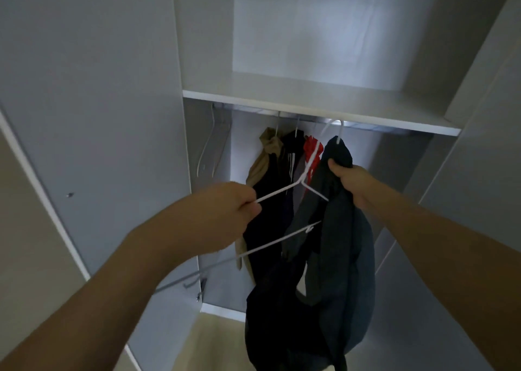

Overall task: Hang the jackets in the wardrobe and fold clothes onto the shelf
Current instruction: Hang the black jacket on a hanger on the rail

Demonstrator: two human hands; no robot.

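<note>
My left hand point(231, 210) grips one end of a white wire hanger point(293, 186), whose hook reaches up toward the rail point(366, 126) under the shelf point(310, 101). My right hand point(352, 183) grips the upper part of a dark blue jacket point(341, 246) that hangs from another white hanger on the rail. Behind it hang a beige jacket point(265, 156), a black one point(284, 173) and a red garment point(311, 148).
The wardrobe's left door point(93, 117) stands open, and the right door point(485, 145) is also open. Empty white hangers point(208, 148) hang at the rail's left end. A pale floor point(214, 339) shows below the wardrobe base.
</note>
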